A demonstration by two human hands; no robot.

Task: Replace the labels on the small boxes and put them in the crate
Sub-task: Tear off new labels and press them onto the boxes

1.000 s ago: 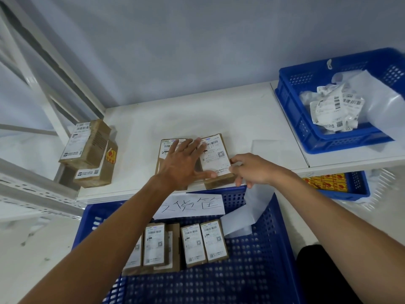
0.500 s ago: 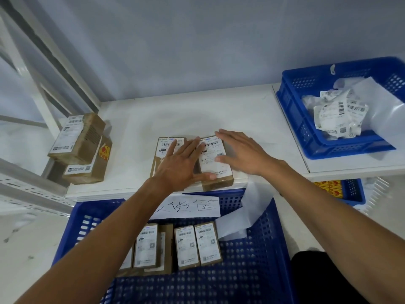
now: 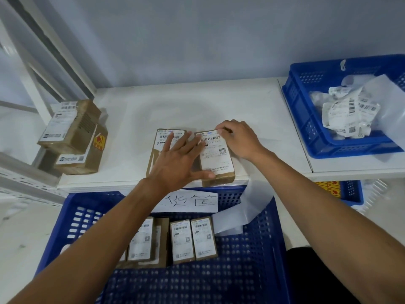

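Two small brown boxes lie side by side on the white shelf [image 3: 197, 102]. My left hand [image 3: 177, 163] lies flat across both, fingers spread, its thumb along the near edge of the right box [image 3: 215, 159]. The left box [image 3: 163, 139] shows only its far end with a white label. My right hand [image 3: 238, 139] sits at the far right corner of the right box, fingertips curled at the top corner of its white label [image 3: 213, 150]. Below the shelf stands a blue crate [image 3: 258, 260] holding several labelled small boxes [image 3: 192, 240].
Two larger brown boxes [image 3: 72, 137] are stacked at the shelf's left end beside a white frame. A blue basket [image 3: 306, 119] with crumpled peeled labels sits at the right. White backing paper [image 3: 241, 207] hangs over the crate's far rim next to a handwritten sign [image 3: 192, 200].
My right hand moved from the box's near right edge, over its label, to the far right corner, and its fingers curled there. My left hand stayed flat on the boxes.
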